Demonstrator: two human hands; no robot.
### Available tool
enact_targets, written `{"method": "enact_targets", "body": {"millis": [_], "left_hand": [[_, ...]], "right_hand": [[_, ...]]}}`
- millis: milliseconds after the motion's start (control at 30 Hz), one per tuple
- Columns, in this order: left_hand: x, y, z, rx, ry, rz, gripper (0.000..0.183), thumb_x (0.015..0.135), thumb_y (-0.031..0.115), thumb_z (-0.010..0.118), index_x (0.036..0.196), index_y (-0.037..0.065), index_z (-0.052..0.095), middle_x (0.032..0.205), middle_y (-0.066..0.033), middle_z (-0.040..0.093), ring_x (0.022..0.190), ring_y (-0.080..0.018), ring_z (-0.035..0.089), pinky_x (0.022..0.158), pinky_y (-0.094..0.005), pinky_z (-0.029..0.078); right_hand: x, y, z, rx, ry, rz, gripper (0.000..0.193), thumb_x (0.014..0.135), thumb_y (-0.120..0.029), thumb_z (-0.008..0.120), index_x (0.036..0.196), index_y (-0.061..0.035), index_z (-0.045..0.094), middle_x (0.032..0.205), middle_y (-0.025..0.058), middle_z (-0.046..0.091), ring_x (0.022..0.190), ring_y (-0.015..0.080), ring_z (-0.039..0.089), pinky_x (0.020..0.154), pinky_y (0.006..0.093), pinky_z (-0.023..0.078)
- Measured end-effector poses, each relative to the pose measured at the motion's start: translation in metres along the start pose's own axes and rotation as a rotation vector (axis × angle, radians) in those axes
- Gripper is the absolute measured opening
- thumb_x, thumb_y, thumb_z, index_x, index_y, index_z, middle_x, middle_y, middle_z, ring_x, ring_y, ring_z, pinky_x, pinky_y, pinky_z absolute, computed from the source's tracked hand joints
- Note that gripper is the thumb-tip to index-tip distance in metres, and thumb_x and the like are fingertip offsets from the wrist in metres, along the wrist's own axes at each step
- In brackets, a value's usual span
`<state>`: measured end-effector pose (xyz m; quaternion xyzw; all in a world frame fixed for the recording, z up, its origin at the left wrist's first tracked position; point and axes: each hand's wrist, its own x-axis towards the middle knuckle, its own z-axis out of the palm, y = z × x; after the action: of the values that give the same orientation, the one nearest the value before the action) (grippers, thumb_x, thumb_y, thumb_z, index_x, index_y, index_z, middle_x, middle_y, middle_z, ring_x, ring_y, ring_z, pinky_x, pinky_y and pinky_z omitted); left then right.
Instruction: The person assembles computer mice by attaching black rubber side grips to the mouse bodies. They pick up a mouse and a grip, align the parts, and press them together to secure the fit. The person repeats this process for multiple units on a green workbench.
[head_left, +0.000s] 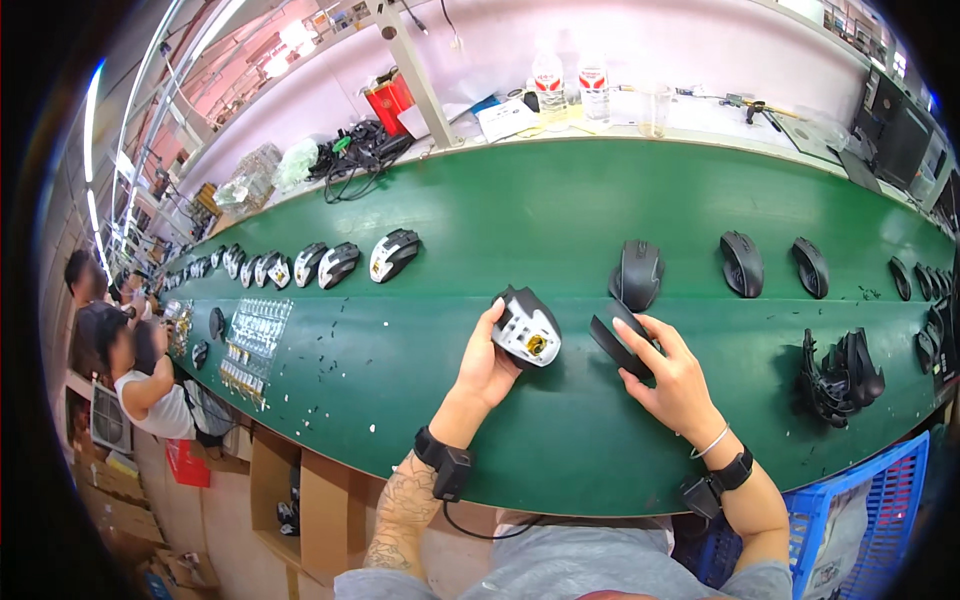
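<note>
My left hand [488, 368] is closed around a computer mouse [527, 328] with a dark back end and a bare white side, where a yellow-gold part shows. Between the thumb and fingers of my right hand [668, 372] is a thin curved black mouse side cover [620, 347], held a little apart from the mouse. Just beyond my right fingertips, a black mouse [638, 274] lies on the green table [500, 210]. Part of the cover is hidden behind my fingers.
Partly white mice [396, 255] form a row to the left, near a clear tray of small parts [255, 345]. Dark mice [742, 264] line the right, behind a pile of black covers [840, 375]. A blue crate [860, 510] stands at lower right. Co-workers [150, 385] sit at far left.
</note>
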<state>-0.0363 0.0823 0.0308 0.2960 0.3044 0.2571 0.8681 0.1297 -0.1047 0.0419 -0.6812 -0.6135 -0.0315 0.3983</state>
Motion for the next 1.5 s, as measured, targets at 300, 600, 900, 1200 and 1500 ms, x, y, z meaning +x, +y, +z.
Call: {"method": "enact_targets", "body": {"millis": [300, 600, 900, 1200, 1500], "left_hand": [[-0.005, -0.005, -0.004, 0.089, -0.068, -0.049, 0.041, 0.098, 0.034, 0.034, 0.125, 0.006, 0.049, 0.118, -0.0088, 0.060, 0.106, -0.0246, 0.060, 0.090, -0.0424, 0.050], [-0.009, -0.005, -0.001, 0.108, -0.034, -0.001, 0.040, 0.096, 0.036, 0.037, 0.121, 0.007, 0.051, 0.114, -0.0072, 0.061, 0.105, -0.0218, 0.060, 0.089, -0.0430, 0.049], [-0.014, -0.033, 0.004, -0.057, -0.040, 0.049, 0.048, 0.097, 0.040, 0.037, 0.127, 0.005, 0.047, 0.124, -0.0104, 0.057, 0.113, -0.0234, 0.056, 0.100, -0.0412, 0.041], [-0.027, -0.070, 0.018, 0.229, -0.199, 0.213, 0.041, 0.098, 0.038, 0.043, 0.121, 0.006, 0.033, 0.112, -0.0053, 0.045, 0.106, -0.0105, 0.043, 0.094, -0.0277, 0.036], [-0.030, -0.067, 0.019, 0.355, -0.228, 0.269, 0.050, 0.091, 0.022, 0.062, 0.125, 0.003, 0.029, 0.116, -0.0088, 0.049, 0.109, -0.0133, 0.047, 0.092, -0.0314, 0.041]], "right_hand": [[0.029, 0.030, 0.008, -0.046, -0.222, 0.017, 0.078, 0.073, 0.005, 0.066, 0.142, -0.0105, 0.033, 0.124, 0.0171, 0.049, 0.109, 0.0343, 0.051, 0.094, 0.0393, 0.043], [0.041, 0.056, 0.011, -0.037, -0.065, 0.162, 0.074, 0.078, 0.006, 0.060, 0.143, -0.0037, 0.028, 0.125, 0.0241, 0.050, 0.114, 0.0394, 0.050, 0.096, 0.0409, 0.042], [0.021, -0.034, 0.019, 0.299, 0.028, 0.245, 0.068, 0.064, -0.014, 0.084, 0.124, 0.0000, 0.055, 0.111, 0.0182, 0.061, 0.099, 0.0247, 0.061, 0.081, 0.0343, 0.050], [-0.006, -0.030, 0.039, 0.194, 0.046, 0.186, 0.061, 0.071, -0.005, 0.075, 0.126, 0.0040, 0.051, 0.124, 0.0158, 0.051, 0.116, 0.0286, 0.051, 0.099, 0.0376, 0.042], [-0.006, -0.026, 0.029, 0.328, -0.016, 0.253, 0.063, 0.067, 0.003, 0.072, 0.127, 0.0030, 0.052, 0.121, 0.0117, 0.051, 0.112, 0.0245, 0.052, 0.097, 0.0351, 0.042]]}}
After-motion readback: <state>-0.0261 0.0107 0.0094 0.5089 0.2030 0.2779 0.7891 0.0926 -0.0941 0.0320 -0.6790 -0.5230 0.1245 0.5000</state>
